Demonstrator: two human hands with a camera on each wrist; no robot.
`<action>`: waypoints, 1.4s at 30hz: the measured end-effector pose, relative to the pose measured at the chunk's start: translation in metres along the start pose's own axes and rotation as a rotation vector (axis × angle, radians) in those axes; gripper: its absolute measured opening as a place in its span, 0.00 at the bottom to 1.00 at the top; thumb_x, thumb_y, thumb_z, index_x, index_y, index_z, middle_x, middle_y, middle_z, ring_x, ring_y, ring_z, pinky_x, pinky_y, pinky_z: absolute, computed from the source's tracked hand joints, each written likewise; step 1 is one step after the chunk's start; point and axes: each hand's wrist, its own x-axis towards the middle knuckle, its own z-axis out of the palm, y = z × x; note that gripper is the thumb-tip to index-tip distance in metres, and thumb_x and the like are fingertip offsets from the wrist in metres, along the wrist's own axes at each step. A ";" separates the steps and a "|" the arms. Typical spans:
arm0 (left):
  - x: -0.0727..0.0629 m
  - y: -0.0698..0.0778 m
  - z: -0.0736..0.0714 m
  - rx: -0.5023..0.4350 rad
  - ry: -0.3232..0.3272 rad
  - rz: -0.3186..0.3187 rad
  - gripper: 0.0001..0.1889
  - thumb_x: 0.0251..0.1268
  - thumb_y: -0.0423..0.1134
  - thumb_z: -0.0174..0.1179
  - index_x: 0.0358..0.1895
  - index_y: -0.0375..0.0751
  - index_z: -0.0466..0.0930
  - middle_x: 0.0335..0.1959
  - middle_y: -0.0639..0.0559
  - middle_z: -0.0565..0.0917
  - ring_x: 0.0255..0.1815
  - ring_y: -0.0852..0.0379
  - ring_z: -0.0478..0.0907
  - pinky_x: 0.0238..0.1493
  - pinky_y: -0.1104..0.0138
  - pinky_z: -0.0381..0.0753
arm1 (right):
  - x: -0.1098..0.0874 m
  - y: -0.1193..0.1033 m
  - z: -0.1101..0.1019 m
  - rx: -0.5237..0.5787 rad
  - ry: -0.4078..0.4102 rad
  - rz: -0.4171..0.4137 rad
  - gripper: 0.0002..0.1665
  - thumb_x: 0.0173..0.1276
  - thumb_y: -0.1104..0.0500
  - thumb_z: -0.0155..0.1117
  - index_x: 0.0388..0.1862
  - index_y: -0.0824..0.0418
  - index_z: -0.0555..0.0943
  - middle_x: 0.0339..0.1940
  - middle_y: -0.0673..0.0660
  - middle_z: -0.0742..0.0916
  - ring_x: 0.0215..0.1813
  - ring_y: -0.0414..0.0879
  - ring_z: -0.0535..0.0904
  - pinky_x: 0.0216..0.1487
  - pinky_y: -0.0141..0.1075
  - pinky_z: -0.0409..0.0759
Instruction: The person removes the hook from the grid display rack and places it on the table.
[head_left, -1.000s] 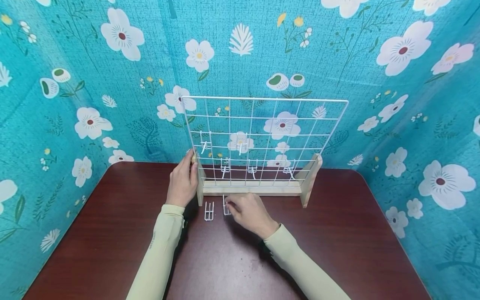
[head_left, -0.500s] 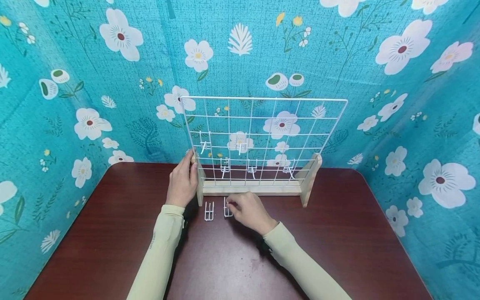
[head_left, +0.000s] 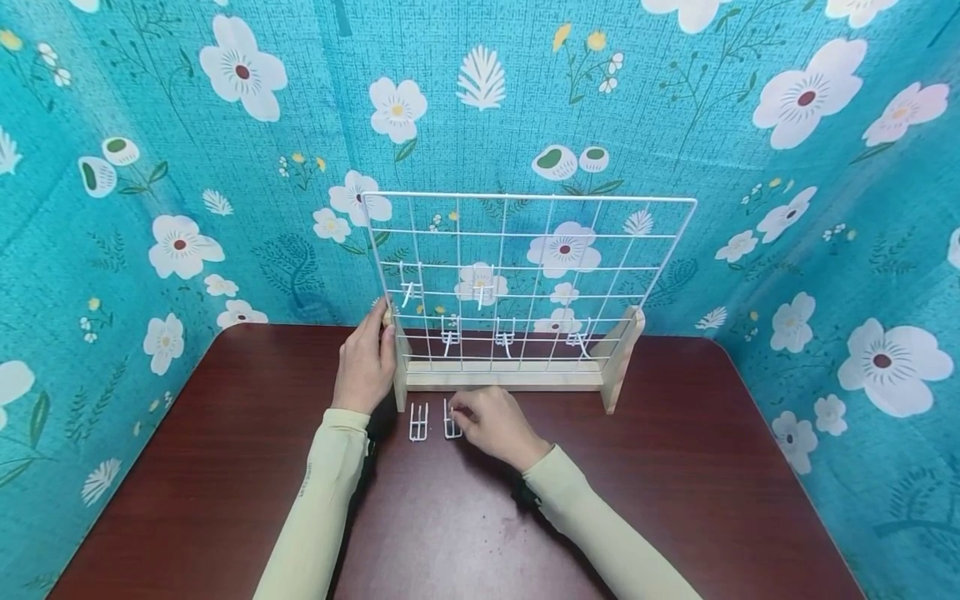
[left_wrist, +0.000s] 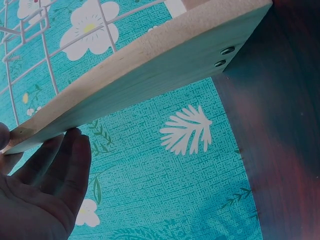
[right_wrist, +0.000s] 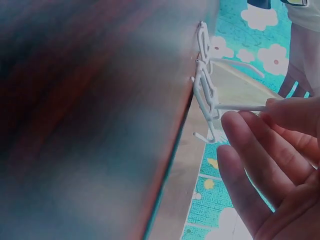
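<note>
A white wire grid (head_left: 529,199) stands upright in a wooden stand (head_left: 502,382). My left hand (head_left: 363,367) holds the top of its left wooden side panel (left_wrist: 150,55), thumb on one face and fingers on the other. Before the stand, my right hand (head_left: 501,427) pinches the prong of a white wire hook (head_left: 451,429) between thumb and fingertips. The right wrist view shows that hook (right_wrist: 205,92) low at the tabletop; I cannot tell whether it touches. Another white hook (head_left: 418,423) lies on the table to its left.
Several white hooks hang on the grid, among them one at upper left (head_left: 408,290) and one at lower right (head_left: 577,340). The dark red table (head_left: 225,467) extends around the stand. A blue floral cloth (head_left: 300,150) hangs behind and at both sides.
The pinched hook and my right hand have shifted only slightly, first right, then back left. My left hand stays on the side panel.
</note>
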 end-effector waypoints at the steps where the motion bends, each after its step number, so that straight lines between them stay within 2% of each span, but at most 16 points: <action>1: 0.000 0.000 0.000 -0.001 0.001 0.000 0.24 0.85 0.42 0.48 0.78 0.42 0.69 0.71 0.37 0.79 0.66 0.35 0.81 0.65 0.39 0.79 | 0.000 0.000 0.001 0.001 0.000 -0.001 0.04 0.67 0.59 0.73 0.40 0.56 0.91 0.33 0.48 0.94 0.28 0.35 0.83 0.32 0.31 0.82; 8: -0.001 0.002 0.000 -0.003 -0.009 0.001 0.24 0.85 0.42 0.48 0.78 0.41 0.68 0.71 0.36 0.79 0.65 0.35 0.82 0.64 0.39 0.80 | -0.002 0.002 0.007 -0.023 0.000 -0.013 0.04 0.67 0.59 0.73 0.39 0.55 0.91 0.32 0.46 0.93 0.29 0.34 0.85 0.33 0.30 0.82; 16: 0.001 0.002 -0.001 -0.006 -0.001 -0.003 0.24 0.85 0.43 0.48 0.78 0.41 0.68 0.70 0.36 0.80 0.66 0.35 0.81 0.65 0.40 0.80 | 0.001 0.005 0.007 -0.014 -0.005 0.001 0.04 0.67 0.59 0.73 0.39 0.56 0.91 0.31 0.47 0.93 0.24 0.32 0.76 0.29 0.28 0.77; 24: 0.003 -0.002 0.000 -0.008 0.008 -0.002 0.25 0.85 0.43 0.49 0.79 0.41 0.67 0.71 0.36 0.79 0.68 0.36 0.80 0.67 0.40 0.79 | 0.006 0.005 0.006 -0.011 -0.009 0.005 0.05 0.68 0.59 0.73 0.40 0.56 0.91 0.31 0.48 0.93 0.23 0.32 0.73 0.28 0.29 0.74; 42: 0.001 -0.001 0.002 -0.011 -0.016 -0.020 0.25 0.85 0.42 0.48 0.79 0.42 0.66 0.72 0.36 0.78 0.69 0.36 0.79 0.68 0.40 0.78 | 0.003 0.006 0.007 -0.024 -0.035 0.040 0.05 0.68 0.58 0.73 0.41 0.55 0.91 0.34 0.48 0.94 0.28 0.37 0.84 0.33 0.35 0.83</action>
